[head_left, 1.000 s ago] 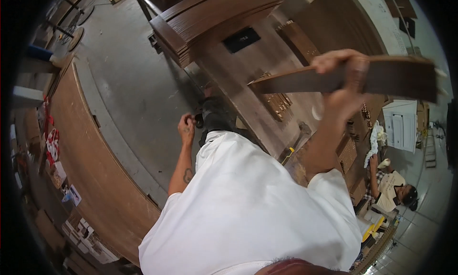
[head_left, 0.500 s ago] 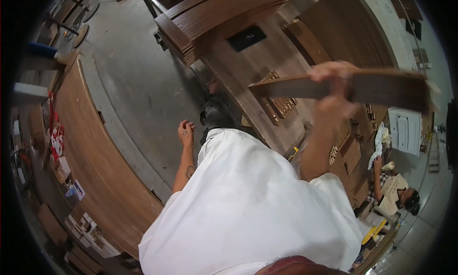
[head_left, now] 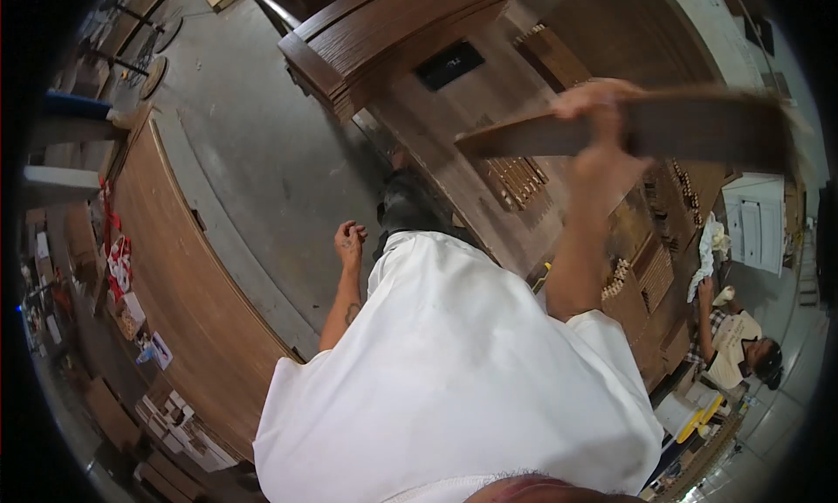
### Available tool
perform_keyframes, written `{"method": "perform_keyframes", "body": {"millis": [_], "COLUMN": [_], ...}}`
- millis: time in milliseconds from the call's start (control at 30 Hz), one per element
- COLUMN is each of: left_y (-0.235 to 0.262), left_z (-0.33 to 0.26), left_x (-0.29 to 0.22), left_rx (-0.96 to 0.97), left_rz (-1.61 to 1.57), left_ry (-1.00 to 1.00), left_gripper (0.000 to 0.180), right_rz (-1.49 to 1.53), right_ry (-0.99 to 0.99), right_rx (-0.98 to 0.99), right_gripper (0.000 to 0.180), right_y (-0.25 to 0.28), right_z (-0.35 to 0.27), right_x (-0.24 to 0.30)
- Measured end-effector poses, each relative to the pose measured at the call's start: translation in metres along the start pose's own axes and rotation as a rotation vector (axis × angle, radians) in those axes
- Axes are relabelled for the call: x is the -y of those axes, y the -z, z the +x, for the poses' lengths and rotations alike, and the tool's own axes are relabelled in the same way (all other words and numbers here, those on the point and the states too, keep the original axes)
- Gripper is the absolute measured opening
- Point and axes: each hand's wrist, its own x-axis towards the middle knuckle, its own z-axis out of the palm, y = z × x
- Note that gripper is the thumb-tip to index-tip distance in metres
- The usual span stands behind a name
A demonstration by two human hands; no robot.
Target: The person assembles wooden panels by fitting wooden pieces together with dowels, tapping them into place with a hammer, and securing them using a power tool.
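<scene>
In your white short-sleeved shirt (head_left: pixel 454 354), you carry a long, dark brown wooden board (head_left: pixel 698 127), blurred, your right hand (head_left: pixel 602 141) clamped around its middle. Your left hand (head_left: pixel 351 238) hangs over the grey floor (head_left: pixel 262 145), fingers loosely curled and apart from any object. Beneath the board stretches a brown wooden surface (head_left: pixel 541 228), bearing a row of narrow, light-edged wooden pieces (head_left: pixel 517 182). Farther along lie a flat black rectangular object (head_left: pixel 448 65) and stacked dark brown wooden panels (head_left: pixel 393 36). Off to your right, a co-worker in a cream shirt (head_left: pixel 736 350) reaches toward a white cloth (head_left: pixel 705 254).
</scene>
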Motion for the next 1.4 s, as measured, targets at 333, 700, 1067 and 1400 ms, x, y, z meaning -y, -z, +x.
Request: {"method": "perform_keyframes", "body": {"millis": [333, 700, 1067, 1400], "left_y": [-0.013, -0.049, -0.135, -0.131], "left_z": [-0.01, -0.022, -0.11, -0.172], "left_x": [-0.024, -0.121, -0.303, -0.396], "left_rx": [0.055, 0.115, 0.731, 1.058], "left_rz": [-0.034, -0.096, -0.315, -0.654], "left_ry": [-0.073, -0.276, -0.317, -0.43], "left_gripper": [0.025, 0.027, 0.043, 0.035], "right_rz": [-0.083, -0.313, 0.506, 0.867], "right_ry": [-0.12, -0.589, 0.009, 0.073], "right_rx": [-0.004, -0.239, -0.22, -0.173], "right_gripper": [0.013, 0.016, 0.015, 0.015], "right_y": [0.01, -0.006, 0.118, 0.151], "right_z": [-0.022, -0.032, 0.051, 0.047], "right_x": [-0.068, -0.032, 0.05, 0.097]}}
